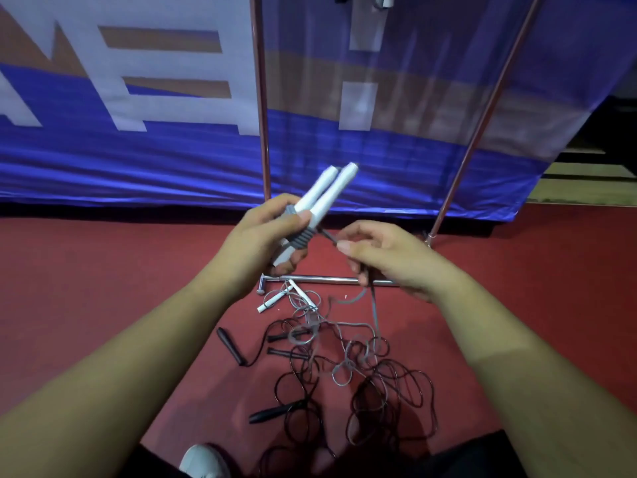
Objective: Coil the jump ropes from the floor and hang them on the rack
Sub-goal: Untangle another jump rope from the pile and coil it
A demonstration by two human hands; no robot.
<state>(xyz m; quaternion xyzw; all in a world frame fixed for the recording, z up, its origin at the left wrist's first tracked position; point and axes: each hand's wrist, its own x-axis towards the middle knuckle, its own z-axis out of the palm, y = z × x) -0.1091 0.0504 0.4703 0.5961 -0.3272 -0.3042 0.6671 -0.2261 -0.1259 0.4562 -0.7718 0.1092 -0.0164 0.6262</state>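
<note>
My left hand (265, 232) grips two white jump-rope handles (327, 189) held side by side, with grey cord wound in several turns around their lower part (303, 238). My right hand (382, 257) pinches the same grey cord (374, 305) just right of the handles, and the cord hangs down from it to the floor. Below lies a tangled pile of grey and black ropes (344, 360) with black handles (231, 346) and another pair of white handles (275, 298). The rack's metal poles (262, 132) rise behind my hands.
The rack's base bar (324, 279) lies on the red floor just beyond the pile, and a second pole (482, 125) slants up at the right. A blue banner (138, 160) hangs behind. My white shoe (203, 460) is at the bottom edge.
</note>
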